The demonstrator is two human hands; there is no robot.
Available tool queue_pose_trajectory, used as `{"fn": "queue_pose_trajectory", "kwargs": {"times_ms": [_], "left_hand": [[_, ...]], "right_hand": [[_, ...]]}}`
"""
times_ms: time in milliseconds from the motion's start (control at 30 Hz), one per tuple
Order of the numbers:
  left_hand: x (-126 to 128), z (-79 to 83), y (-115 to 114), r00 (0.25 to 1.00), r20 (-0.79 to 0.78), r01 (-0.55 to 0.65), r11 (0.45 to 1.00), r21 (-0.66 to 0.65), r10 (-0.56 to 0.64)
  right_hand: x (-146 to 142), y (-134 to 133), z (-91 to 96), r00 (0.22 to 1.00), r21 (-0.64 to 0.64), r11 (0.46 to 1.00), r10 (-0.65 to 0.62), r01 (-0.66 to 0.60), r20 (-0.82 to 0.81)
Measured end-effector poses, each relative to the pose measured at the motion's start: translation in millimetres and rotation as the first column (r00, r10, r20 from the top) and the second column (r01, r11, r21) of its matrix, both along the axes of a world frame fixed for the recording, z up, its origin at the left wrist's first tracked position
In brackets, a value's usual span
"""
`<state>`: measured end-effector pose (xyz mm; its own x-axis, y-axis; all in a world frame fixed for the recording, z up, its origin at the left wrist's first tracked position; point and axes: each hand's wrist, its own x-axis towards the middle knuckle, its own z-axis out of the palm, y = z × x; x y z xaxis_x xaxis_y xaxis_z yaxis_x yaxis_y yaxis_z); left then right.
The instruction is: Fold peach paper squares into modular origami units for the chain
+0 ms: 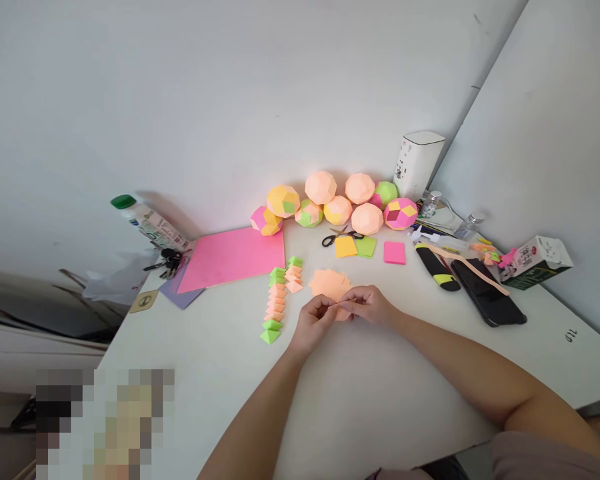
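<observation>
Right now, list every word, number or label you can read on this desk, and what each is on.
"110", roughly: handwritten mark, sideways on the white table; digits uncertain.
On the carton: red logo and print, too small to read.
On the bottle and white container: blurred.
The orange paper pinched by left hand and right hand: blank.

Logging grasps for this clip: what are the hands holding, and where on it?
The left hand and right hand pinch a small orange paper piece, one at each end.

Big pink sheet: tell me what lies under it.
Beneath the big pink sheet, a purple sheet pokes out at the near-left corner; the rest of it is covered.
</observation>
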<state>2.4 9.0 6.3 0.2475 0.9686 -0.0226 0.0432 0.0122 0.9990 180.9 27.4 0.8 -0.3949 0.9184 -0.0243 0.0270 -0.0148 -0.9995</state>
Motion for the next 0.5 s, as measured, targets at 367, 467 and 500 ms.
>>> {"fn": "queue_pose_trajectory", "kwargs": {"times_ms": [367, 467, 500], "left_hand": [[-0.4, -1.7, 0.2, 0.993, 0.004, -0.120, 0.991, -0.056, 0.121], [-0.9, -0.4, -0.4, 0.995, 0.037, -0.095, 0.993, -0.064, 0.097], [-0.5, 0.3, -0.9, 0.998, 0.030, -0.060, 0.997, -0.050, 0.062]], "right_hand": [[-1.1, -0.8, 4.9, 1.000, 0.003, 1.000, -0.023, 0.023, 0.009], [-0.3, -0.3, 4.6, 0.999, -0.013, 0.999, -0.043, 0.043, -0.017], [-0.3, -0.4, 4.8, 0.999, -0.011, 0.999, -0.039, 0.039, -0.017]]}}
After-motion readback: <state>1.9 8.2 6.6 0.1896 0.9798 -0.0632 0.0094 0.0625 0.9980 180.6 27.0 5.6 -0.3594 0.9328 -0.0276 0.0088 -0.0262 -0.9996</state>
